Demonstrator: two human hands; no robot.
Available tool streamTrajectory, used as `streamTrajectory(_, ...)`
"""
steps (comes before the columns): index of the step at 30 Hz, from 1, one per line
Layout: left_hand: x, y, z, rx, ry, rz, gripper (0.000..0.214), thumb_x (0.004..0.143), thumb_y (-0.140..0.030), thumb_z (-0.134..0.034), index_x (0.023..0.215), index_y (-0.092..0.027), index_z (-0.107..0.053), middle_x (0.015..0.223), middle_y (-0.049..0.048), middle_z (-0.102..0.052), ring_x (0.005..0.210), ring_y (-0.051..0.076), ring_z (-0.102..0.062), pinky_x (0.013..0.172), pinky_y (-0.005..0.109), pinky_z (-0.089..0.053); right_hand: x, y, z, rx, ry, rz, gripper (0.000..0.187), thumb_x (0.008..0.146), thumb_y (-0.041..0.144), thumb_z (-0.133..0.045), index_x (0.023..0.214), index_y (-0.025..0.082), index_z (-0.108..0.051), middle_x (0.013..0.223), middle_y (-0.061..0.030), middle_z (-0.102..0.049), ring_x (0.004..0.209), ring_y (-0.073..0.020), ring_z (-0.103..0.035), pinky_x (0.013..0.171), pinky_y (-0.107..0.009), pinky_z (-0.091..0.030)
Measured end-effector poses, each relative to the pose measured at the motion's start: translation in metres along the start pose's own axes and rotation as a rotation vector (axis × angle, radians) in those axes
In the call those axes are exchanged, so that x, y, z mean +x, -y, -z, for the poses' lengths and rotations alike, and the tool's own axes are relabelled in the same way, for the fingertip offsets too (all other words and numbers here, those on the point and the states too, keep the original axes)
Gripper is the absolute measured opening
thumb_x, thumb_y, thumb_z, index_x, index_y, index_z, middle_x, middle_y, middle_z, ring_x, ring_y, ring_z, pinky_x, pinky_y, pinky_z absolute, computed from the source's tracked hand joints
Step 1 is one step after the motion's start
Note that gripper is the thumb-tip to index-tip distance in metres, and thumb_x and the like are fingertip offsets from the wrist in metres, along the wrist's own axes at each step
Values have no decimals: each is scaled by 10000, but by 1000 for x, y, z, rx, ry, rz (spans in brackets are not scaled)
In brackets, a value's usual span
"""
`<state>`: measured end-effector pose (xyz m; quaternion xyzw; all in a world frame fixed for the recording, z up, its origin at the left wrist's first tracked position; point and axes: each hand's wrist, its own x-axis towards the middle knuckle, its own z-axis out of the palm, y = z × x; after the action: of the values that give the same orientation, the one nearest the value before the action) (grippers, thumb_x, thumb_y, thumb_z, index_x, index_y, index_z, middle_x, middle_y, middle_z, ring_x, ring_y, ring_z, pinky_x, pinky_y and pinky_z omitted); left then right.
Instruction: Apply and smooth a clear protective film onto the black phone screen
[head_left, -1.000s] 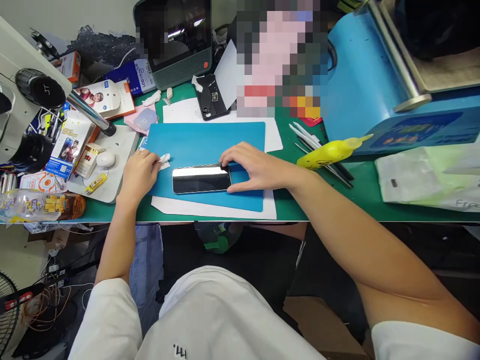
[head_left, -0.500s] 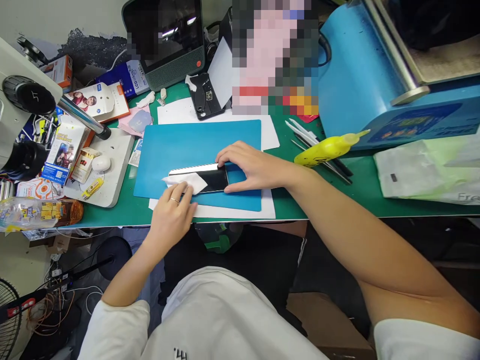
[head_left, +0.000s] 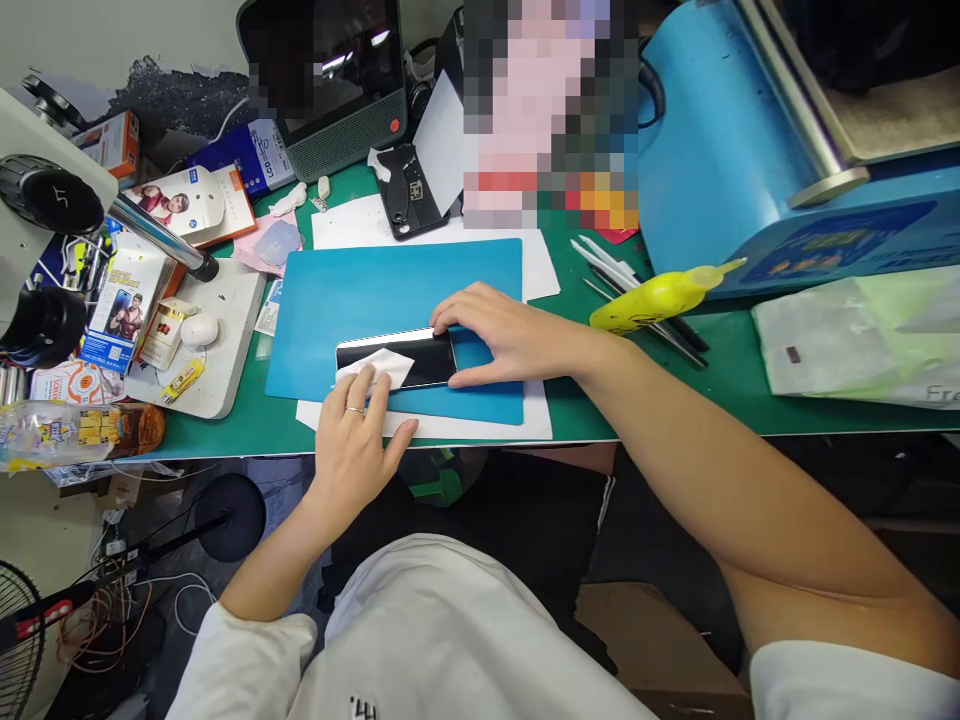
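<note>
A black phone (head_left: 427, 358) lies screen-up on a blue mat (head_left: 375, 300) near the table's front edge. My right hand (head_left: 510, 335) grips the phone's right end, thumb at the near edge and fingers curled over the far edge. My left hand (head_left: 356, 440) reaches in from the front, fingers stretched flat, pressing a white wipe (head_left: 379, 365) onto the left half of the screen. A ring sits on one left finger.
White paper sheets (head_left: 450, 425) lie under the mat on the green table. A yellow squeeze bottle (head_left: 652, 297) and thin tools (head_left: 615, 270) lie to the right, before a blue roller machine (head_left: 735, 150). Microscope (head_left: 45, 200), boxes and a white tray (head_left: 217, 350) crowd the left. Another phone (head_left: 409, 190) lies at the back.
My left hand left the mat's left edge with the wipe, swung round to the front and laid the wipe on the screen. The right hand stayed on the phone.
</note>
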<state>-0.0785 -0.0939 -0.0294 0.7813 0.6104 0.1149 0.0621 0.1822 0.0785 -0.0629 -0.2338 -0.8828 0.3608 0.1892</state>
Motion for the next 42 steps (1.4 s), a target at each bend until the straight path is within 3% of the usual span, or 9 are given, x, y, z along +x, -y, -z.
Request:
streamTrajectory(6, -3, 24, 2, 25, -99, 57, 546, 1108, -429, -624, 1607, -220, -547, 1584, 224, -644, 1578, 426, -544, 1324, 685, -406, 1, 1, 2, 2, 10, 0, 647, 884, 750, -795, 1258, 231, -697, 1345, -177, -711, 1238, -419, -572, 1035, -567, -486)
streamTrajectory(12, -9, 25, 2, 112, -146, 24, 543, 1140, -415, -575, 1638, -226, -466, 1596, 213, -655, 1590, 455, -534, 1304, 751, -410, 0, 1, 2, 1, 8, -11, 662, 882, 738, -791, 1296, 229, -704, 1359, -178, -712, 1259, -434, -564, 1053, -599, -475)
streamTrajectory(17, -22, 25, 2, 104, -105, 32, 677, 1138, -395, -564, 1753, -326, -290, 1684, 184, -599, 1639, 461, -478, 1314, 780, -389, 0, -1, 0, -13, -8, 20, 634, 900, 736, -784, 1300, 250, -704, 1356, -159, -712, 1247, -409, -567, 1046, -569, -481)
streamTrajectory(24, -33, 8, -8, 84, -75, 18, 759, 1160, -409, -486, 1821, -313, -127, 1741, 190, -539, 1641, 390, -500, 1314, 675, -450, 0, -1, 0, -16, -14, 35, 633, 906, 729, -789, 1302, 243, -698, 1350, -164, -709, 1243, -407, -569, 1057, -569, -478)
streamTrajectory(31, -31, 0, -13, 88, -103, -40, 770, 1125, -393, -562, 1787, -131, -267, 1716, 279, -535, 1635, 443, -493, 1330, 658, -407, 0, 1, 1, -23, -11, 34, 645, 909, 723, -790, 1317, 234, -685, 1361, -175, -705, 1257, -415, -569, 1067, -578, -478)
streamTrajectory(36, -19, -20, -26, 37, -47, -99, 816, 1105, -431, -569, 1790, -124, -251, 1749, 263, -499, 1652, 444, -465, 1348, 652, -381, 1, 0, 0, -23, -17, 47, 649, 925, 741, -762, 1321, 232, -687, 1363, -173, -708, 1250, -410, -572, 1078, -579, -477)
streamTrajectory(42, -8, -43, -42, 66, -111, -180, 771, 1132, -455, -511, 1760, -61, -302, 1693, 256, -569, 1601, 406, -531, 1353, 578, -385, 1, -1, -1, -23, -18, 48, 683, 922, 748, -756, 1356, 225, -695, 1361, -176, -716, 1248, -413, -580, 1073, -596, -487)
